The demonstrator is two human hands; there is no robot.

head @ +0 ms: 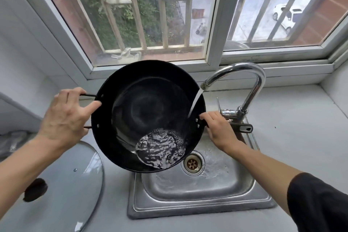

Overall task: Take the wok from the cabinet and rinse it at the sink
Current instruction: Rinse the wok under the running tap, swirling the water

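Observation:
A black wok [143,107] hangs tilted toward me over the steel sink [197,203]. My left hand [66,118] grips its small loop handle on the left side. My right hand [220,130] grips the long black handle on the right, whose end sticks out past my fingers. Water streams from the chrome faucet [250,81] onto the wok's right inner wall and pools, rippling, at its lower near edge. Water also lies around the sink drain [192,163].
A glass lid [81,184] with a dark knob lies on the grey counter at the lower left. The window frame [212,58] and sill stand right behind the wok and faucet. More grey counter [301,137] stretches to the right of the sink.

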